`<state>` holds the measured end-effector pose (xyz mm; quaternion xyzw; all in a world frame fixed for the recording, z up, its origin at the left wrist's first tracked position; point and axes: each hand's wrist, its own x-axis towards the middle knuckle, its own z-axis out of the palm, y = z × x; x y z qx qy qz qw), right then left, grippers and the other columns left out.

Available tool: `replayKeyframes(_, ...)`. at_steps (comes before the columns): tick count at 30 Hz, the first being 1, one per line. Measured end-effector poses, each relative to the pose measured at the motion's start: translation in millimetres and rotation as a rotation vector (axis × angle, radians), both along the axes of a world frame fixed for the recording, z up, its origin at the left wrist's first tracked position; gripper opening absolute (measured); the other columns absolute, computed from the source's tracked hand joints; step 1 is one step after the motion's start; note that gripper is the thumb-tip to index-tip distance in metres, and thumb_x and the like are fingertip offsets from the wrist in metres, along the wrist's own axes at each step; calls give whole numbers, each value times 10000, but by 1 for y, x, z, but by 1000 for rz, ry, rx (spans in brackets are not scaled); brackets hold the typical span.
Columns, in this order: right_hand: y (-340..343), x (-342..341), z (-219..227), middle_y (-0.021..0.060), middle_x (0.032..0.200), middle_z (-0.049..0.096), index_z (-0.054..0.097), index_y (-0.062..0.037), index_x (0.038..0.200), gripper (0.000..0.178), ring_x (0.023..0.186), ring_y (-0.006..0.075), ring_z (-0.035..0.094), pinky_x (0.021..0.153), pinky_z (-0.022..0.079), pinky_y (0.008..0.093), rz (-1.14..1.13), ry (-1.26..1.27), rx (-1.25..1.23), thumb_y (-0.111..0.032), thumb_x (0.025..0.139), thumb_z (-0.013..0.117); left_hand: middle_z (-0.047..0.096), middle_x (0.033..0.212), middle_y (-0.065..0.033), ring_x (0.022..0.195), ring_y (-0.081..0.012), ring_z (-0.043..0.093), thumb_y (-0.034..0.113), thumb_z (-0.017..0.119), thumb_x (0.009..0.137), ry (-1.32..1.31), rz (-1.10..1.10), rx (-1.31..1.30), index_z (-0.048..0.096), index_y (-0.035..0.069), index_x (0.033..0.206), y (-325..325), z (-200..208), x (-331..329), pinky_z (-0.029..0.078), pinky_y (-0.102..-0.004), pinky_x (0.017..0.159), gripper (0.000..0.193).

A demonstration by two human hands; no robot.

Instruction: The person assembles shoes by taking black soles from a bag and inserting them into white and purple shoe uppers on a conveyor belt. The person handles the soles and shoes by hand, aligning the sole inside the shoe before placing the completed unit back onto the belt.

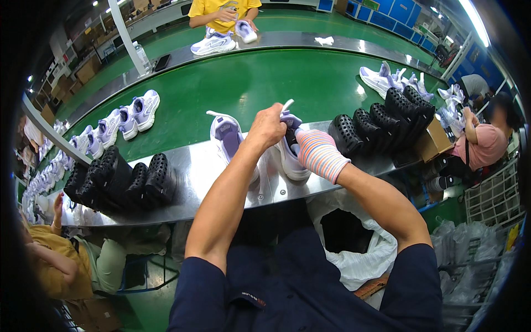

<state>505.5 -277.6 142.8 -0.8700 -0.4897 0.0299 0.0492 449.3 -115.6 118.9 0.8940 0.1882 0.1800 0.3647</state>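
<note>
Standing a little way off, I take the worker's chest as the clock's centre, with 12 straight across the belt. The white and lilac shoe (295,170) being worked on is at 12 o'clock, on the near edge of the metal bench (191,185). The bare left hand (266,126) is closed on the top of its opening, a pale strap (287,105) poking up beyond the knuckles. The right hand (322,154), in a striped glove, lies against the shoe's right side; its fingertips are hidden, so I can't tell whether they grip or only press. Something dark (291,138) shows in the opening between the hands. A second shoe (225,135) stands open at 11 o'clock, just beside the left forearm. Black perforated footwear is lined up at 10 o'clock (159,176) and again at 1 o'clock (348,134). To my eye, the step in hand is work at the shoe's opening, one hand steadying while the other reaches in or braces. The next move, I'd judge, calls for a firm left hold and enough room for the gloved fingers, without creasing the soft collar.
</note>
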Motion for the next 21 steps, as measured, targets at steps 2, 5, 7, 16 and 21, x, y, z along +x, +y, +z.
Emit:
replayKeyframes(2, -2, 7, -3, 219, 925, 748, 708, -42, 1016, 201, 914, 408, 730, 786, 577, 514, -22, 15, 41, -196, 910, 636, 740, 1040, -222, 920, -348, 737, 99, 748, 815, -55, 116, 42, 494, 56, 1458, -17, -5, -3, 576, -449, 789, 692)
replayKeyframes(5, -4, 16, -17, 218, 957, 742, 692, -46, 1027, 229, 937, 415, 716, 816, 566, 502, -94, 117, 189, -229, 888, 694, 712, 964, -140, 781, -229, 699, 61, 754, 818, -3, 77, -393, 489, 64, 1444, -24, -25, -3, 570, -367, 625, 680)
replayKeyframes(7, -7, 10, -18, 220, 918, 734, 673, -27, 1036, 281, 926, 423, 707, 816, 559, 492, -124, 183, 336, -241, 866, 736, 669, 937, -106, 687, -159, 623, 12, 758, 807, -40, 72, -504, 439, 73, 1462, -25, -37, -11, 502, -298, 495, 731)
replayKeyframes(16, -1, 62, -32, 274, 1090, 728, 734, 6, 1065, 389, 1038, 428, 709, 915, 570, 450, -168, 305, 138, -260, 782, 765, 714, 1093, -264, 967, -365, 716, 67, 768, 751, 200, 246, -347, 267, -1, 1592, -39, -27, 9, 562, -414, 778, 981)
replayKeyframes(21, 26, 43, -30, 239, 1007, 750, 787, -37, 964, 226, 990, 410, 729, 869, 588, 471, -300, 149, 199, -179, 823, 682, 728, 1131, -292, 1097, -443, 712, 84, 678, 819, 321, 455, -47, 387, -43, 1505, -36, -21, 15, 564, -497, 950, 755)
